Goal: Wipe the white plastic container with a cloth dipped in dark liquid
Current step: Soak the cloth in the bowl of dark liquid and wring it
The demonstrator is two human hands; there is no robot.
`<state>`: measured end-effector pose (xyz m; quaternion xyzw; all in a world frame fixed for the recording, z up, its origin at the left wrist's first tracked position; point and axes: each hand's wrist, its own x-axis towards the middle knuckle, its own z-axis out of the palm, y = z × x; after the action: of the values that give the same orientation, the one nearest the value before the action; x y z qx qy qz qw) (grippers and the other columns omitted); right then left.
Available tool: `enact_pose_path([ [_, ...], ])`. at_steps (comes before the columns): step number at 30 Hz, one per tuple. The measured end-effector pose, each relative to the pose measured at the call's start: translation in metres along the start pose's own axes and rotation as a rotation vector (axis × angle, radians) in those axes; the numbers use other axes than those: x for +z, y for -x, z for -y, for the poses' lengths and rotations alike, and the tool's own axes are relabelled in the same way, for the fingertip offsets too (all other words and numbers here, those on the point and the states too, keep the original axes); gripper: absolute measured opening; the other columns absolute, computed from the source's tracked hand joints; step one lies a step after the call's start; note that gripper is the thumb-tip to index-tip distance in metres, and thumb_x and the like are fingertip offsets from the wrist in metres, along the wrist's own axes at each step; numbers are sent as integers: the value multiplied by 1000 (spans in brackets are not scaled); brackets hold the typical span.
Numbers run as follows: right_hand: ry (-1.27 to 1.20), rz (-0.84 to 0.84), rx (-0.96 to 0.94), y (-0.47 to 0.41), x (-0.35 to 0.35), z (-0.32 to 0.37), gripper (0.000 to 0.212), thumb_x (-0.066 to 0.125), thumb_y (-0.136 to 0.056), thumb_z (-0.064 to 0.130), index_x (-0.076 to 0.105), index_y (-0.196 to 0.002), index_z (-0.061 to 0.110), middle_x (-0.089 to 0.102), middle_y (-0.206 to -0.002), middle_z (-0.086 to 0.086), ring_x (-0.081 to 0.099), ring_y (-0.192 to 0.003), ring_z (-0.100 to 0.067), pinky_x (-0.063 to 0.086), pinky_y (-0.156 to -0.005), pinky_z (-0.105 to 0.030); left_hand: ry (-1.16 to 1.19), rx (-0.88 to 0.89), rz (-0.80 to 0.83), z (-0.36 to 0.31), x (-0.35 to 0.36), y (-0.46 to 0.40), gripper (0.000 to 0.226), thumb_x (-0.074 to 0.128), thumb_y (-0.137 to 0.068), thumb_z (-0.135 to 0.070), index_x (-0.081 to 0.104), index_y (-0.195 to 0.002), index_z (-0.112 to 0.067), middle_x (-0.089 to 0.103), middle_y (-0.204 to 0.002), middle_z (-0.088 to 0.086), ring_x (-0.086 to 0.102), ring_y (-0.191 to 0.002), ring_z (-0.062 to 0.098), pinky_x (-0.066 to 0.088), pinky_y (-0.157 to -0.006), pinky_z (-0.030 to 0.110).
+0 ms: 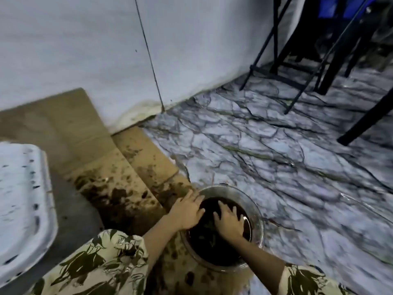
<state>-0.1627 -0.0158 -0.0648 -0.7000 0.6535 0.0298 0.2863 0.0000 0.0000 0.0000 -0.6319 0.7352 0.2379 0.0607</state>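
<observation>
Fingers of the right hand lie spread and nearly straight, pressed down into the dark liquid inside the clear bowl; whether a cloth sits under them I cannot tell, since the liquid is too dark to show one. Left hand fingers are straight and close together, resting flat across the bowl's near-left rim, as if steadying it. Taking the bowl as landmark: the white plastic container lies well apart to its left, flecked with dark spots, on a grey patch of floor; the cardboard sheets, splashed with brown stains, run from just beside the bowl's left edge up toward the white wall; the marble-patterned floor spreads behind and to the right of the bowl, and black metal legs stand far behind it to the right. By my reading this is the dipping step, with wiping yet to come. The next move would call for gathering whatever cloth lies in the liquid, squeezing off the excess, and carrying it left to the container without dripping much. Count: one bowl, one container, two hands, at least two cardboard pieces, no cloth in sight.
</observation>
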Motion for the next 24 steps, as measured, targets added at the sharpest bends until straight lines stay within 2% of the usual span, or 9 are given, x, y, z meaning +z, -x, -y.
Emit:
enact_pose_path([
  [5,2,109,72,-8,39,-17,52,39,-96,42,31,-143,22,7,-158,-7,6,-145,-27,17,-113,-50,-22,-11,153,4,52,-19,60,34,-101,-32,11,-152,-9,16,-159,9,8,-147,25,21,-116,39],
  [8,-59,78,110,-22,56,-22,52,41,-96,41,27,-143,24,18,-155,-8,21,-141,-28,25,-109,-49,-81,-42,186,2,80,-34,64,38,-99,-33,9,-151,-8,21,-156,13,18,-144,29,23,-113,41],
  [10,-55,55,89,-30,60,-24,49,44,-94,32,30,-141,23,28,-150,-6,32,-135,-28,29,-106,-45,-53,-64,179,-4,98,-42,67,42,-98,-33,10,-151,-8,29,-151,14,28,-138,30,29,-109,42],
  [12,-33,-6,43,-36,57,-20,44,47,-91,21,42,-135,22,40,-142,-1,38,-128,-27,33,-104,-40,33,-108,126,-9,107,-47,63,48,-96,-28,19,-147,-6,37,-141,14,38,-129,29,38,-102,40],
  [16,-243,-31,79,-53,40,-21,29,55,-84,14,68,-107,24,64,-118,0,55,-116,-22,43,-97,-38,314,-190,-105,-3,109,-57,30,49,-96,-26,49,-120,-10,59,-118,10,54,-111,27,45,-89,38],
  [18,-295,-63,83,-53,32,-23,20,59,-85,20,68,-103,23,65,-115,1,56,-113,-21,42,-98,-38,448,-211,-239,-1,101,-59,22,49,-97,-29,58,-108,-12,62,-105,8,58,-100,25,46,-82,37],
  [20,-372,-102,40,-49,25,-23,18,60,-88,21,66,-104,16,64,-113,-2,55,-110,-21,40,-96,-32,521,-154,-350,-1,87,-59,21,49,-97,-29,61,-100,-12,56,-94,3,57,-93,23,42,-77,32],
  [22,-484,-131,-15,-43,17,-23,17,59,-87,18,64,-104,16,63,-110,-5,57,-106,-21,41,-93,-33,592,-65,-419,-6,68,-57,22,48,-98,-27,57,-87,-10,49,-78,-4,54,-79,19,35,-69,28],
  [24,-585,-93,-69,-33,7,-22,25,61,-77,15,60,-101,22,63,-107,-4,60,-99,-20,47,-89,-36,641,-12,-430,-14,47,-55,28,45,-99,-27,51,-81,-7,45,-66,-5,50,-68,17,31,-62,29],
])
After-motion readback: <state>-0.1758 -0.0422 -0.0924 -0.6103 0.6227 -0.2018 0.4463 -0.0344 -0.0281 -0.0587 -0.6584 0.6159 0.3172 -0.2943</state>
